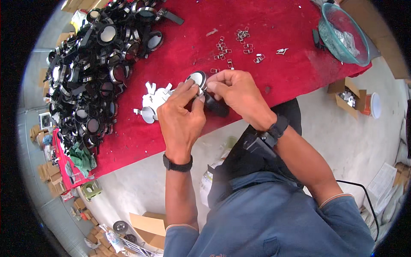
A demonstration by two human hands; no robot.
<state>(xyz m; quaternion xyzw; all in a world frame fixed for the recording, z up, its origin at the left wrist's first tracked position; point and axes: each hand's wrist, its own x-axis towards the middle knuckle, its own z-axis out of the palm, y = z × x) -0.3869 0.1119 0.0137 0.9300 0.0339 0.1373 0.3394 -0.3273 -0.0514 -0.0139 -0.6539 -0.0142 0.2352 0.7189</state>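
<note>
A round black part with a silvery-white disc face [197, 79] and a dark flap or strap [216, 106] is in front of me, above the red cloth. My left hand [182, 115] grips it from the left, thumb and fingers closed at its lower edge. From the right, my right hand [240, 92] pinches something small and thin, possibly metal, against the part's side; the fingertips hide most of it. Beside my left hand lies a small heap of white discs with tabs [155, 100]. Just beyond my fingers are several small metal wire clips [222, 52].
A large pile of similar black round parts with straps [92, 73] covers the table's left side. Small silvery pins [281, 51] lie to the right. A teal plastic basin [338, 36] stands at the right corner. Below are an open carton [347, 96] and a green stool [90, 189].
</note>
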